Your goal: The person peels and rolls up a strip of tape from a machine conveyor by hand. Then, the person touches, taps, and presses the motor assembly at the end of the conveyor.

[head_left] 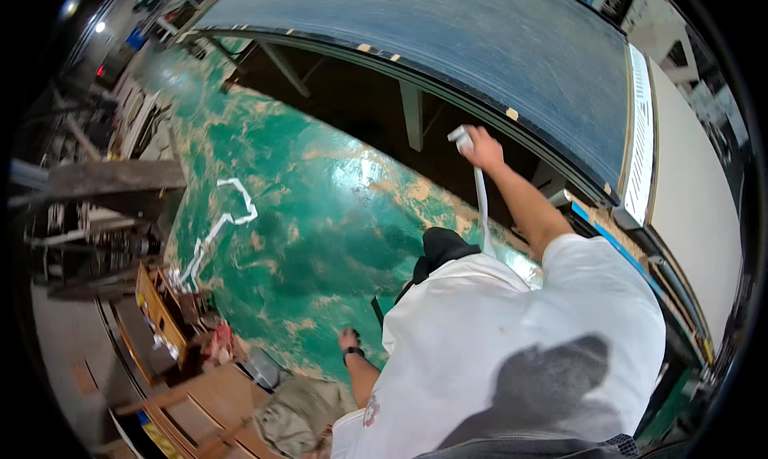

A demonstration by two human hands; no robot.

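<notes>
My right hand point(482, 149) is raised to the near edge of a large dark blue-grey sheet point(448, 35) lying on a long table. It is closed on the top end of a white strip point(482, 207) that hangs down along my forearm. My left hand point(349, 339), with a black watch on the wrist, hangs low by my side above the green floor point(320, 219). Its fingers look curled, but it is too small to tell whether it holds anything. My white shirt point(512, 347) fills the lower right.
Grey table legs point(412, 115) stand in the dark space under the sheet. A crooked white strip point(220, 223) lies on the worn green floor. Wooden crates and pallets point(160, 323) and a khaki bundle point(296, 411) crowd the lower left. A white perforated panel point(640, 139) borders the sheet's right end.
</notes>
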